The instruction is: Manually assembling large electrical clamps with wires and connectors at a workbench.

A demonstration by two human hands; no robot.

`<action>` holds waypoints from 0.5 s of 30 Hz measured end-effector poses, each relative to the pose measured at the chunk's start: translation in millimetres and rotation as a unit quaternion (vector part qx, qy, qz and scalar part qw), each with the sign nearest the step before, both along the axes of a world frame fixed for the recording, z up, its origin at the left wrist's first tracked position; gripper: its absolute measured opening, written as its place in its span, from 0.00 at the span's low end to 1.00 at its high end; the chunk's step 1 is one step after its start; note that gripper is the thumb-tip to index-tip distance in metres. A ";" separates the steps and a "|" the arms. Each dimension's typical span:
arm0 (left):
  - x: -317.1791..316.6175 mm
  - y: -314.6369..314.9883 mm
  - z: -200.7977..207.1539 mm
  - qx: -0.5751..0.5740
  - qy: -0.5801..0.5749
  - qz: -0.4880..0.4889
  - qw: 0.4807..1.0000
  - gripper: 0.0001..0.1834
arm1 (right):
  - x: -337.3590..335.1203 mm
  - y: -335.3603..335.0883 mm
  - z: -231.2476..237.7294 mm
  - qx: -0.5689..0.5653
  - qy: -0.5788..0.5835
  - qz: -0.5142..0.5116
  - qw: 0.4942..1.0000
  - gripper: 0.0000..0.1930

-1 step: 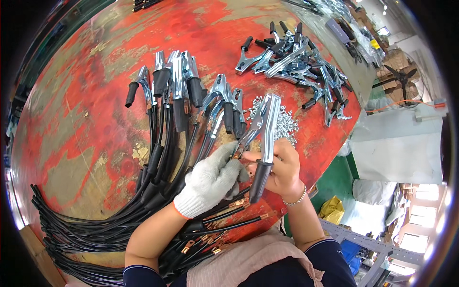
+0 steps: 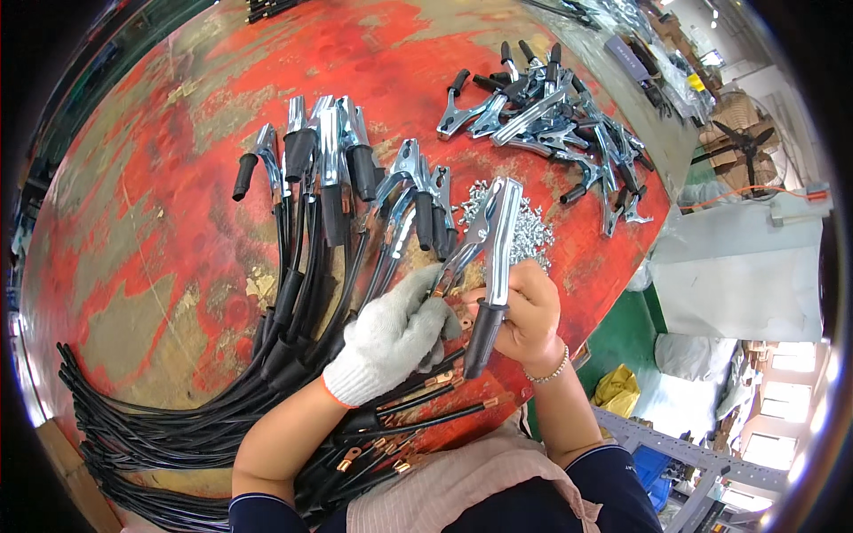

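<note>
My left hand [image 2: 391,333], in a white knit glove, is closed round the lower arm of a silver ground clamp [image 2: 501,240] with a black handle sleeve [image 2: 483,340]. The clamp stands upright, its jaw end pointing away from me. A bit of copper shows at the gloved fingertips, against the clamp's arm. My right hand [image 2: 531,315], bare with a beaded bracelet, is curled just behind the clamp's sleeved arm. Its fingers are bent together by the copper part; the clamp partly hides them, and whatever they pinch cannot be made out.
Small silver screws [image 2: 530,233] lie heaped beyond the clamp. Loose clamps [image 2: 569,115] are piled at the far right of the red table [image 2: 195,115]. Clamps on cables [image 2: 329,142] lie left of centre. Black cables [image 2: 178,426] with copper lugs [image 2: 351,457] spread across the near left.
My right index finger has drawn back slightly to the right from the copper part. The clamp has dipped a little toward me; my left hand keeps its hold.
</note>
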State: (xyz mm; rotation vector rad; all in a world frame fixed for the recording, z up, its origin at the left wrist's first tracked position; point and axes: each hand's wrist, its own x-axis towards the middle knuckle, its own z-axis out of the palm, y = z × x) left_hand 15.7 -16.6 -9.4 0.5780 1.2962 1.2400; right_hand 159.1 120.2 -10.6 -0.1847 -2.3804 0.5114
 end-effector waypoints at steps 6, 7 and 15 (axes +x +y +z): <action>2.3 4.8 1.1 0.001 0.055 0.009 0.998 0.23 | 5.6 4.9 -2.7 -0.023 0.001 -0.016 1.000 0.15; 1.9 4.4 6.7 0.004 0.098 0.025 0.995 0.22 | 8.2 9.8 -4.9 -0.011 0.003 -0.036 0.999 0.14; -45.1 -2.9 4.2 -0.098 0.619 0.055 0.777 0.38 | 66.9 159.9 -26.9 0.140 -0.173 -0.289 0.931 0.18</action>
